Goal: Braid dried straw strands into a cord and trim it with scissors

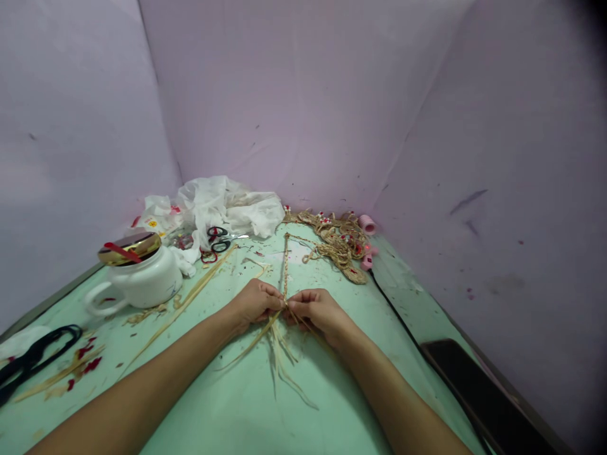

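Note:
A thin straw braid (286,268) runs from near the back of the green table toward me. At its near end my left hand (260,302) pinches the straw strands from the left. My right hand (317,311) is closed on the same braid end from the right, its fingertips almost touching the left ones. Loose straw strands (279,357) fan out below both hands onto the table. Behind and to the right lies a heap of braided straw (336,249) with small red and white bits, linked to the braid's far end by a thin braided length.
On the left stand a white mug (147,278) with a gold lid, black-handled scissors (220,240), a white plastic bag (232,205) and a dark cord (33,360). On the right are a pink device (368,258) with a black cable and a dark phone-like slab (474,385). Walls enclose the table.

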Tool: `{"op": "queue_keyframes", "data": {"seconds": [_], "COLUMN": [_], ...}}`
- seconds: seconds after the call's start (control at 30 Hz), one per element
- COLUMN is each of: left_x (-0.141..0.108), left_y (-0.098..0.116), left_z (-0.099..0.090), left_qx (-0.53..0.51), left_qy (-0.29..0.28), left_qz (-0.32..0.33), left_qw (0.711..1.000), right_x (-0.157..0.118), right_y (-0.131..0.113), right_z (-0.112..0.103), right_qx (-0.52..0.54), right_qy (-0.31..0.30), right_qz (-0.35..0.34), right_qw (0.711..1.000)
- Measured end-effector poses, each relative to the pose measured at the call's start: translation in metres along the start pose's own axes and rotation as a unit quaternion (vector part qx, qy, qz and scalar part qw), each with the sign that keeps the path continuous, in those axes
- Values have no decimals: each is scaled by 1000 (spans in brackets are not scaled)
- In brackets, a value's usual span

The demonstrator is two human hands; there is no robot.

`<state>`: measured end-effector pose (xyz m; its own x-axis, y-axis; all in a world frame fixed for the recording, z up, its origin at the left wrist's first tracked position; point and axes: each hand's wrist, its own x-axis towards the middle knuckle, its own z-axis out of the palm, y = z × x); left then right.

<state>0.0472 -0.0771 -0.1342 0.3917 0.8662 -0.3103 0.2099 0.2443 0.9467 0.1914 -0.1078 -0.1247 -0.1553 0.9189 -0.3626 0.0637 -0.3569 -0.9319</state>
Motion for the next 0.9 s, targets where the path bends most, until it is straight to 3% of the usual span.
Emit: {"op": "queue_keyframes", "data": {"seconds": [0.13,0.33,0.67,0.77,0.9], "left_x": [0,0,3,-1,-11], "left_y": [-1,1,-1,6,17], "left_z": [0,0,-5,-10,-11], "left_qx": [11,36,227,277,324], "left_qy": [-7,1,18,0,38], "left_qz": [2,0,88,60,1], "left_qw": [1000,999,970,959,945], "right_x": [1,9,16,17,19], "right_y": [1,6,12,12,14], "right_z": [4,4,9,10,8], "right_qx": [19,-4,-70,-73,-82], "right_qy": [-11,29,61,59,51], "right_qz": [-4,0,-21,-27,-26], "right_qw": [1000,1000,995,995,995]}}
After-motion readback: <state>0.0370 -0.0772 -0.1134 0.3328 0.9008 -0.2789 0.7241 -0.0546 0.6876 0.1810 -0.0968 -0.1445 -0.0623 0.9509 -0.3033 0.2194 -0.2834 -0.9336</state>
